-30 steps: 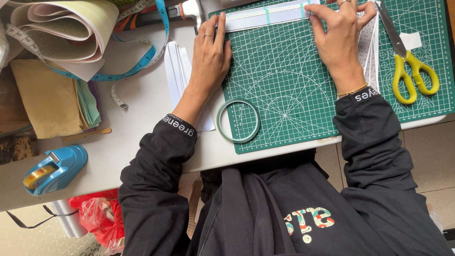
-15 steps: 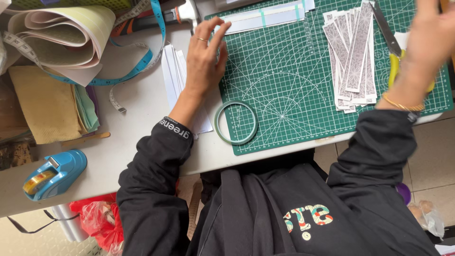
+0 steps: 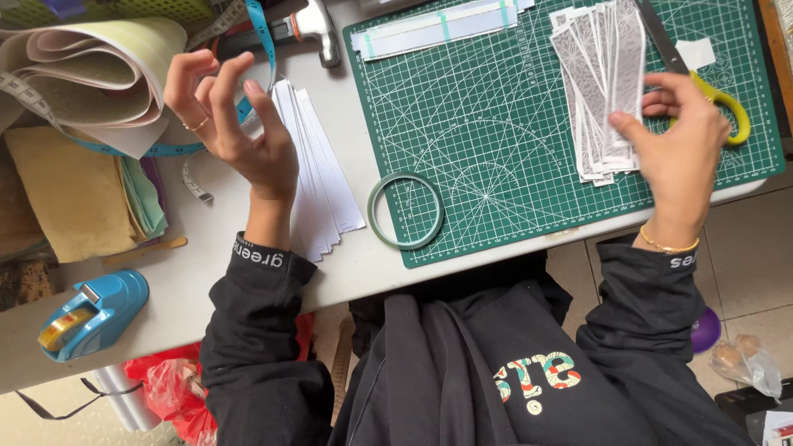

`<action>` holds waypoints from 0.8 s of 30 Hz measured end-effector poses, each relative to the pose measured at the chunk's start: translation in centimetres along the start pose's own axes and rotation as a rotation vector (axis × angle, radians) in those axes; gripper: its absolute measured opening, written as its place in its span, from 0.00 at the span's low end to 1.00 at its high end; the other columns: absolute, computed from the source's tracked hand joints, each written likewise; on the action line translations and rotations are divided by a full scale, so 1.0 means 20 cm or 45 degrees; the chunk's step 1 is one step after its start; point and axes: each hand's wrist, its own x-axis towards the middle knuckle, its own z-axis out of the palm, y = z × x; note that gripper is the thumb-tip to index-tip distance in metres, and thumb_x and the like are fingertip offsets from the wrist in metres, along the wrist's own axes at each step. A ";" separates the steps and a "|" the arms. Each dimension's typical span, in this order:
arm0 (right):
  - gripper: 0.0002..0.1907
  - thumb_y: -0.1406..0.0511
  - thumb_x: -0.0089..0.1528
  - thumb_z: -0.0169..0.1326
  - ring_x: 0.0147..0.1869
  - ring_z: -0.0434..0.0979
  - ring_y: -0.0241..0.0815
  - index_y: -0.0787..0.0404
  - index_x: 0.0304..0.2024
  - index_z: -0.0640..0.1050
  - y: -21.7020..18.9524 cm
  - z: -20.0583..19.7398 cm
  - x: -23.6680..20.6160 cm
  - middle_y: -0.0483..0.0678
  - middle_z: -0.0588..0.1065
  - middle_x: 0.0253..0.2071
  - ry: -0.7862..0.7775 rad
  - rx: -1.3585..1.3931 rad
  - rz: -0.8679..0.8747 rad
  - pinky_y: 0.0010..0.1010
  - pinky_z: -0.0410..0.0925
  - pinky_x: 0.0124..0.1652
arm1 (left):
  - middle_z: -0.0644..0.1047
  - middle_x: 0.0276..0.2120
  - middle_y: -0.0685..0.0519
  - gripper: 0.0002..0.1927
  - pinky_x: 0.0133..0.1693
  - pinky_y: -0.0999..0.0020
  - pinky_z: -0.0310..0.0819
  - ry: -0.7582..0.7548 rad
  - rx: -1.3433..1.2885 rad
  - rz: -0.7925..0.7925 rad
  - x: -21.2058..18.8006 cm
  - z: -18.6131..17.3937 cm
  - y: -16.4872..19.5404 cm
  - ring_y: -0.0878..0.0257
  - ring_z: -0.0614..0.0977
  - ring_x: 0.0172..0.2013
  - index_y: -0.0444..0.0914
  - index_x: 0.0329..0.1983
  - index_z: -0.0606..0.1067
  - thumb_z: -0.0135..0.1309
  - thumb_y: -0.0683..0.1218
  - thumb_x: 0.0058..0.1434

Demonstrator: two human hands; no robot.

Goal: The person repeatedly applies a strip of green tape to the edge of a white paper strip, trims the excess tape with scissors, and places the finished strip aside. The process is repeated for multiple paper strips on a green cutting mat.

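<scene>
Your right hand (image 3: 686,136) pinches the lower edge of the fanned stack of grey patterned paper strips (image 3: 601,83), fingers closed on it; the stack lies on the green gridded cutting mat (image 3: 504,157), near the mat's right end. Yellow-handled scissors (image 3: 702,78) lie just behind that hand on the mat. A green ring of tape (image 3: 405,211) sits at the mat's lower left corner. Left of the mat, your left hand (image 3: 235,124) hovers with fingers open and curled, holding nothing, above a pile of white paper strips (image 3: 318,177) on the pale grey bench (image 3: 149,306). Beyond the bench's near edge, tiled floor (image 3: 743,239) shows.
</scene>
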 end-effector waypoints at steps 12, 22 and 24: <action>0.06 0.75 0.79 0.57 0.46 0.79 0.35 0.69 0.57 0.77 -0.40 -0.23 -0.15 0.50 0.78 0.51 0.175 0.459 -0.015 0.24 0.70 0.47 | 0.68 0.59 0.45 0.17 0.50 0.63 0.76 -0.221 -0.105 0.144 -0.17 0.10 0.03 0.54 0.72 0.60 0.38 0.56 0.77 0.55 0.32 0.67; 0.13 0.67 0.69 0.61 0.32 0.76 0.38 0.60 0.57 0.80 -0.63 0.20 -0.06 0.54 0.79 0.36 -0.293 0.246 0.100 0.29 0.67 0.33 | 0.73 0.53 0.49 0.20 0.55 0.58 0.73 -0.428 -0.068 0.312 -0.06 0.09 0.10 0.53 0.76 0.57 0.40 0.55 0.78 0.57 0.32 0.62; 0.14 0.68 0.71 0.60 0.38 0.78 0.39 0.62 0.59 0.79 -0.61 0.22 -0.07 0.54 0.79 0.46 -0.198 0.220 -0.070 0.29 0.69 0.38 | 0.75 0.47 0.51 0.17 0.50 0.59 0.71 -0.574 -0.072 0.168 0.00 0.03 0.10 0.55 0.76 0.50 0.39 0.52 0.78 0.58 0.32 0.61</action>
